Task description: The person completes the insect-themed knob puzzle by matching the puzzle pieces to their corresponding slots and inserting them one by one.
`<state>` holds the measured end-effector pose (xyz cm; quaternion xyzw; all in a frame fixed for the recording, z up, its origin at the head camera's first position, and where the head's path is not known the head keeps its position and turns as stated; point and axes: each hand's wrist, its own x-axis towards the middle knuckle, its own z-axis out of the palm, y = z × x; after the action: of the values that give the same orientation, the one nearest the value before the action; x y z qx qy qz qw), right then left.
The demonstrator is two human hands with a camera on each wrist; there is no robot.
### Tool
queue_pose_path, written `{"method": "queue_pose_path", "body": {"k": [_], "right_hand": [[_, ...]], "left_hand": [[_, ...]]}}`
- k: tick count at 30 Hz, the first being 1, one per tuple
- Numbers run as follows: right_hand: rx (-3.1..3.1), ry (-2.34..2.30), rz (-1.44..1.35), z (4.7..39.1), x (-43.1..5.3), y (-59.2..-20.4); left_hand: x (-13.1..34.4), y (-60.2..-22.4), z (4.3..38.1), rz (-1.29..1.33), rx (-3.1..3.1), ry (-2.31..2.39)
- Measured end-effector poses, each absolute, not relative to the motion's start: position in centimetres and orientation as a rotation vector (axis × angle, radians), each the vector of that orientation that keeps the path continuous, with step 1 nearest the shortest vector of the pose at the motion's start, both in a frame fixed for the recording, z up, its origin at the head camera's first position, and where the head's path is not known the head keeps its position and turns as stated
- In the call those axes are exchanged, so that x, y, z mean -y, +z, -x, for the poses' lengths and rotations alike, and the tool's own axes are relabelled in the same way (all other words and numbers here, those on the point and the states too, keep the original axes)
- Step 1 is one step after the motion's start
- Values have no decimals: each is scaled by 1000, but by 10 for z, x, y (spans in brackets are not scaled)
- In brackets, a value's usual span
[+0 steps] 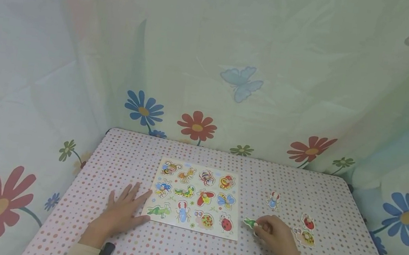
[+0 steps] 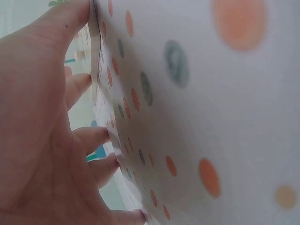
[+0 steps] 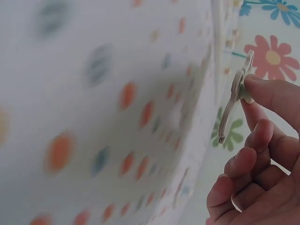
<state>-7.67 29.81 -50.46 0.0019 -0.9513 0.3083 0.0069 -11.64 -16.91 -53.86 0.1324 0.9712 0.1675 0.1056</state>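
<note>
A flat insect puzzle board (image 1: 195, 198) lies on the table, with rows of coloured bugs across its face. My left hand (image 1: 121, 211) rests spread at the board's left side, thumb and fingertips right at its edge. In the left wrist view the fingers (image 2: 77, 89) are straight, with the fingertips down at the tabletop. Just right of the board, my right hand (image 1: 273, 236) pinches a green insect puzzle piece (image 1: 250, 222) by its small knob between thumb and index finger. The right wrist view shows this thin wooden piece (image 3: 228, 112) edge-on, held above the table, the other fingers curled loosely.
Right of the board lie a stag beetle piece (image 1: 273, 200), a ladybug piece (image 1: 308, 221) and a snail piece (image 1: 305, 237), the last close beside my right hand. The table wears a dotted cloth (image 1: 133, 148); flower-printed curtains (image 1: 202, 80) hang around its back and sides.
</note>
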Motion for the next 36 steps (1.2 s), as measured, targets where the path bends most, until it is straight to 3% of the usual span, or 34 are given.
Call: {"method": "queue_pose_path", "body": {"k": [36], "right_hand": [[2911,1096,-564,128,-186,-494]], "left_hand": [[166,-531,113,-410,-2891,479]]}}
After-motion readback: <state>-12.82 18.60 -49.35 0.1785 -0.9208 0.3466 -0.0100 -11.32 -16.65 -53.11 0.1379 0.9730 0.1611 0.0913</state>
